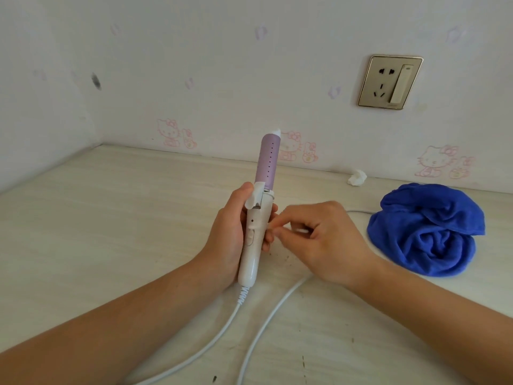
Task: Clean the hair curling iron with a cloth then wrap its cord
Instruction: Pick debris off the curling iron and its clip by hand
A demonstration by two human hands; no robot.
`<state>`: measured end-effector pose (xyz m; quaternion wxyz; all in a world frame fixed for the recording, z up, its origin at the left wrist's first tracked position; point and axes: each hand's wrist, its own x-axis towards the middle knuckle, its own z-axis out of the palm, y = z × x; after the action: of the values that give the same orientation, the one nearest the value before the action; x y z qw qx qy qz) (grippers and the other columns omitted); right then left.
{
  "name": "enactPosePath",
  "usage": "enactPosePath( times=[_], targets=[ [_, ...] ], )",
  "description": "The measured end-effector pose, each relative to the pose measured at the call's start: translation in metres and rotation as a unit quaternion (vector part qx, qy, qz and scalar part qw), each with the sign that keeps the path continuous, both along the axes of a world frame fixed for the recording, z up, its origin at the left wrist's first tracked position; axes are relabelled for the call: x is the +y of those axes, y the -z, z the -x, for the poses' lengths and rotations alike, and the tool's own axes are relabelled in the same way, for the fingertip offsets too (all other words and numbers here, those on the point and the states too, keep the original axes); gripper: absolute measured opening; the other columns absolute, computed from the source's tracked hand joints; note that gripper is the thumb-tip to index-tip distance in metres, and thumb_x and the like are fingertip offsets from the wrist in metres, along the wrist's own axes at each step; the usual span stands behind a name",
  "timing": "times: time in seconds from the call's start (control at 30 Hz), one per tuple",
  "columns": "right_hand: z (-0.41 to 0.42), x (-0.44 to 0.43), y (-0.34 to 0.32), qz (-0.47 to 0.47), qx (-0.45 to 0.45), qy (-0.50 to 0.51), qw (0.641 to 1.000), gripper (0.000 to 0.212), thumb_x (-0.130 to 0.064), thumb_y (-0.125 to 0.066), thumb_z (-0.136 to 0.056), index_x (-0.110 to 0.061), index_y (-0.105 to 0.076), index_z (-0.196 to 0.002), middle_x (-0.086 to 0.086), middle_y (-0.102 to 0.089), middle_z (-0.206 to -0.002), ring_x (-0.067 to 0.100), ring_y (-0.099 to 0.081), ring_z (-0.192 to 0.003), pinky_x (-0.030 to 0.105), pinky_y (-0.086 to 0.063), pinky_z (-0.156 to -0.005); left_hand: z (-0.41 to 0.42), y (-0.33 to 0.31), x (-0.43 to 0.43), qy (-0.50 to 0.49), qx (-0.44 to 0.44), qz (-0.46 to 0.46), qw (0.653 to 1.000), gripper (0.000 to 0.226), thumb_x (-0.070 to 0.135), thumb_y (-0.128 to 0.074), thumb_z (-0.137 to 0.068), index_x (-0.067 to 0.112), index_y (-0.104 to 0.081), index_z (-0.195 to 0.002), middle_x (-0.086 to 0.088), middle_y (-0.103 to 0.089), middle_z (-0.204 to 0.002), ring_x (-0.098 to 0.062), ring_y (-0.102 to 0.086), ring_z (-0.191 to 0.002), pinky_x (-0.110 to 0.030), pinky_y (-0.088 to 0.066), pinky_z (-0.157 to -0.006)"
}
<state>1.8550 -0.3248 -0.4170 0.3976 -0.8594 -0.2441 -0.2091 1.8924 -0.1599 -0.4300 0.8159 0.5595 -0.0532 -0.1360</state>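
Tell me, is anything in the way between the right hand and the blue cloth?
No, nothing blocks it. Between the right hand and the blue cloth there is only bare table and a flat stretch of white cord. The left hand holds the curling iron.

Left hand curled; right hand pinching.

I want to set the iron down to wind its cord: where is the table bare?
The table is bare left of the left hand, up to the wall corner. Right of the right hand is crowded: blue cloth, cord, tissue.
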Motion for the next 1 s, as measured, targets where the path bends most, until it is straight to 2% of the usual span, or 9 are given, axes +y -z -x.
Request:
enactPosePath(
  times=[0.03, 0.1, 0.23, 0.37, 0.53, 0.63, 0.8, 0.87, 1.0],
  targets=[
    [-0.004, -0.004, -0.003, -0.010, -0.011, 0.028, 0.999, 0.015, -0.016, -0.070, -0.088, -0.026, -0.079, -0.081, -0.011, -0.047, -0.047, 0.013, -0.039, -0.042, 0.027, -0.041, -0.050, 0.000, 0.000, 0.001, 0.009, -0.005, 0.005, 1.000, 0.051, 0.058, -0.054, -0.089, 0.013, -0.078, -0.089, -0.011, -0.070, -0.079, -0.021, -0.059, -0.055, -0.029, -0.050, -0.048],
    [-0.009, -0.012, -0.007, -0.020, -0.015, 0.061, 0.998, 0.015, -0.018, -0.070, -0.088, -0.028, -0.077, -0.081, -0.001, -0.046, -0.047, 0.020, -0.041, -0.044, 0.030, -0.037, -0.046, 0.000, 0.000, 0.002, 0.027, -0.022, 0.003, 0.999, 0.055, 0.059, -0.050, -0.092, 0.011, -0.077, -0.095, -0.013, -0.069, -0.081, -0.022, -0.058, -0.055, -0.029, -0.049, -0.048],
    [-0.004, -0.008, -0.003, -0.011, -0.001, 0.018, 1.000, 0.013, -0.021, -0.069, -0.089, -0.028, -0.079, -0.085, -0.009, -0.042, -0.047, 0.011, -0.037, -0.043, 0.019, -0.032, -0.049, 0.002, 0.001, 0.003, 0.052, -0.023, 0.010, 0.998, 0.049, 0.054, -0.050, -0.096, 0.014, -0.078, -0.092, -0.011, -0.064, -0.076, -0.021, -0.054, -0.056, -0.029, -0.048, -0.049],
    [-0.015, -0.017, -0.009, -0.040, -0.019, 0.081, 0.996, 0.013, -0.017, -0.069, -0.089, -0.026, -0.078, -0.084, -0.001, -0.047, -0.050, 0.019, -0.044, -0.046, 0.026, -0.038, -0.048, 0.003, 0.000, 0.005, 0.069, -0.007, 0.007, 0.998, 0.059, 0.058, -0.048, -0.097, 0.006, -0.077, -0.096, -0.014, -0.061, -0.071, -0.020, -0.052, -0.051, -0.028, -0.046, -0.046],
    [-0.006, -0.009, -0.004, -0.022, -0.018, 0.021, 0.999, 0.013, -0.018, -0.068, -0.090, -0.024, -0.078, -0.085, -0.014, -0.049, -0.049, 0.012, -0.042, -0.044, 0.023, -0.038, -0.048, 0.006, 0.001, 0.005, 0.079, -0.004, 0.019, 0.997, 0.063, 0.054, -0.036, -0.103, 0.008, -0.077, -0.089, -0.017, -0.062, -0.069, -0.024, -0.052, -0.050, -0.028, -0.044, -0.046],
    [-0.013, -0.015, -0.008, -0.029, -0.026, 0.075, 0.996, 0.014, -0.016, -0.068, -0.091, -0.022, -0.079, -0.085, -0.004, -0.051, -0.050, 0.017, -0.046, -0.046, 0.027, -0.039, -0.048, 0.006, 0.002, 0.004, 0.088, -0.011, 0.015, 0.996, 0.065, 0.056, -0.035, -0.103, 0.007, -0.077, -0.098, -0.018, -0.063, -0.072, -0.024, -0.053, -0.052, -0.028, -0.046, -0.049],
    [-0.007, -0.009, -0.005, -0.026, -0.033, 0.065, 0.997, 0.015, -0.016, -0.068, -0.091, -0.022, -0.078, -0.083, -0.001, -0.048, -0.048, 0.021, -0.045, -0.046, 0.030, -0.041, -0.048, 0.006, 0.004, 0.003, 0.081, -0.016, 0.015, 0.996, 0.064, 0.059, -0.039, -0.102, 0.007, -0.074, -0.104, -0.017, -0.065, -0.077, -0.025, -0.056, -0.056, -0.029, -0.049, -0.052],
    [-0.010, -0.012, -0.005, -0.040, -0.030, 0.078, 0.996, 0.015, -0.014, -0.069, -0.093, -0.023, -0.078, -0.085, -0.002, -0.048, -0.049, 0.019, -0.046, -0.047, 0.028, -0.041, -0.049, 0.006, 0.005, 0.002, 0.082, -0.025, 0.002, 0.996, 0.067, 0.060, -0.038, -0.101, 0.002, -0.072, -0.108, -0.017, -0.066, -0.080, -0.025, -0.058, -0.058, -0.029, -0.050, -0.054],
    [-0.012, -0.012, -0.003, -0.036, -0.034, 0.070, 0.996, 0.013, -0.017, -0.069, -0.094, -0.024, -0.079, -0.090, -0.012, -0.047, -0.051, 0.012, -0.046, -0.048, 0.018, -0.037, -0.051, 0.006, 0.004, 0.002, 0.080, -0.029, 0.005, 0.996, 0.061, 0.056, -0.035, -0.103, 0.008, -0.074, -0.104, -0.020, -0.067, -0.084, -0.027, -0.060, -0.059, -0.030, -0.051, -0.055]
  ],
)
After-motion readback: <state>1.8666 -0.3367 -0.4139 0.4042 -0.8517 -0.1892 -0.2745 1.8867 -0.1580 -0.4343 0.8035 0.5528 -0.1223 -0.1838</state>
